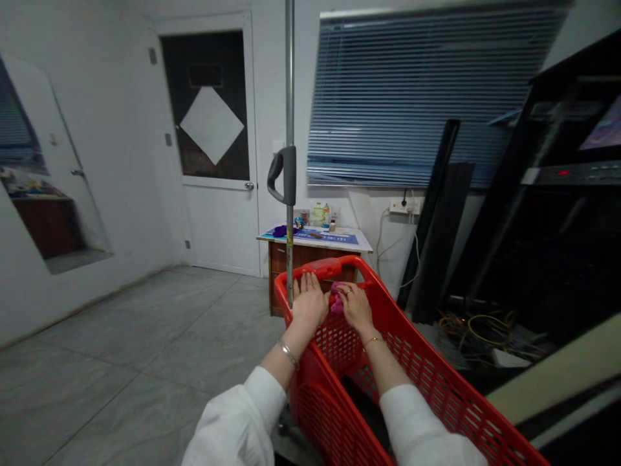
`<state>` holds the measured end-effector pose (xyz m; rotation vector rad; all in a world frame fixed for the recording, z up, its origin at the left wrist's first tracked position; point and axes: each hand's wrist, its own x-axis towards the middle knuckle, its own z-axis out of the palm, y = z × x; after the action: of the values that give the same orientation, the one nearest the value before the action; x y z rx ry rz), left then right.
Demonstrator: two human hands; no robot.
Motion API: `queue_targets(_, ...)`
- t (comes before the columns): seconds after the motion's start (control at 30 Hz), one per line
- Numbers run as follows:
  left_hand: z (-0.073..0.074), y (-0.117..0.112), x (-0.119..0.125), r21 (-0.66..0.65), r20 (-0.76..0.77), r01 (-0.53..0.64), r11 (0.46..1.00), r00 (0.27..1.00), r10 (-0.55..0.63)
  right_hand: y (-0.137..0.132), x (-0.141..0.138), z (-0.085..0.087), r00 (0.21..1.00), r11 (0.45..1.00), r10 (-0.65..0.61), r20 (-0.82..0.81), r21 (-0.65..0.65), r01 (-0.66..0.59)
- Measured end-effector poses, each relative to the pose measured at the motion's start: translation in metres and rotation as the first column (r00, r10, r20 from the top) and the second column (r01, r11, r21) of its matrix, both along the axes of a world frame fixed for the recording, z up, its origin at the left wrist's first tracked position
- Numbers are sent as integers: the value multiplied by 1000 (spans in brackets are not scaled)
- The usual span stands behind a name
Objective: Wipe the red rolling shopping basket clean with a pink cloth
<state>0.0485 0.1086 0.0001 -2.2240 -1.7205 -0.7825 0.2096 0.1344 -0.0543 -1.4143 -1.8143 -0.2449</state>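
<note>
A red plastic shopping cart (412, 336) with perforated walls stretches away in front of me. My left hand (309, 303) lies against its far end, palm down with the fingers stretched out, just below the red handle (320, 266). Bunched in my right hand (356, 307) is a pink cloth (337, 299), which touches the cart's end beside my left hand. A metal pole (290, 103) with a grey grip (286, 176) rises from the cart's far left corner. Something dark (363, 401) lies low in the basket; I cannot make out what it is.
Beyond the cart stands a small desk (276, 259) bearing bottles (326, 217) and a purple cloth (280, 231). A white door (220, 223) is at the back left. Cables (490, 330) and dark panels (451, 239) crowd the right side. Grey floor (145, 362) extends left.
</note>
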Motion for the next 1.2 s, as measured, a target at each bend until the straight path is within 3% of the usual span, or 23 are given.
queue_targets(0.1, 2, -18, -17, 104, -54, 190, 976, 981, -185, -13, -6, 1, 1000, 1000, -18, -15, 7, 18)
queue_targets(0.17, 1, -34, -33, 186, -94, 329, 926, 944, -317, -21, -8, 2, 1000, 1000, -21, -21, 9, 21)
queue_targets(0.23, -3, -51, -53, 270, -97, 385, 883, 923, -373, -28, -9, 2, 999, 1000, -17, -29, 6, 17)
queue_targets(0.3, -9, -63, -75, 365, -2, 293, 884, 950, -314, -34, -9, 2, 999, 1000, -11, -41, 3, 11)
queue_targets(0.37, -15, -66, -95, 428, 156, 107, 897, 969, -190, -38, -10, 2, 998, 1000, -6, -56, 8, 6)
queue_targets(0.43, -20, -59, -109, 371, 249, -1, 929, 964, -99, -40, -10, 1, 998, 1000, -2, -65, 21, 3)
queue_targets(0.5, -24, -47, -117, 248, 244, 19, 969, 966, -81, -41, -11, 1, 997, 999, 0, -72, 35, 3)
queue_targets(0.63, -28, -35, -115, 14, 201, 125, 992, 971, -125, -41, -10, -2, 996, 999, 6, -85, 43, -2)
queue_targets(0.8, -27, -54, -101, -45, 197, 45, 998, 980, -35, -41, -3, -6, 997, 1000, 8, -71, 24, -7)
queue_targets(0.97, -35, -77, -88, -20, 188, -11, 1000, 982, 14, -46, 3, -8, 999, 999, 7, -46, 43, -5)
queue_targets(1.2, -77, -130, -49, 119, 248, -26, 993, 969, -4, -57, 4, -12, 999, 998, -28, -46, 46, 30)
